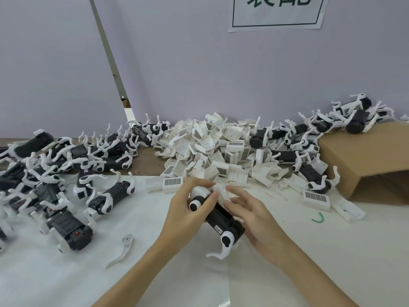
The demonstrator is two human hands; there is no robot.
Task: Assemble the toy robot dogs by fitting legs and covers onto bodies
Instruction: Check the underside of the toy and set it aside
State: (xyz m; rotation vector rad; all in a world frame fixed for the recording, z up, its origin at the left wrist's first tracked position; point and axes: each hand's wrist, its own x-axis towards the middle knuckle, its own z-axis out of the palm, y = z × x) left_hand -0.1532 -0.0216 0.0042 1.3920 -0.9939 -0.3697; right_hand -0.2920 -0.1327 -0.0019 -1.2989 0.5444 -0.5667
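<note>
A black toy dog body (218, 219) with white legs lies tilted between my hands over the white sheet. My left hand (188, 209) grips its far end, fingers curled round a white leg joint. My right hand (250, 214) holds the body's right side, its fingertips pressing a white cover (221, 191) at the upper end. One white leg (223, 247) sticks out below the near end. A loose white leg (121, 249) lies on the sheet to the left.
A heap of white covers (210, 151) fills the middle back. Dog bodies with legs (66, 185) crowd the left. More dogs (321, 129) lie at the back right beside a tipped cardboard box (365, 156). A green bit (318, 218) lies at right.
</note>
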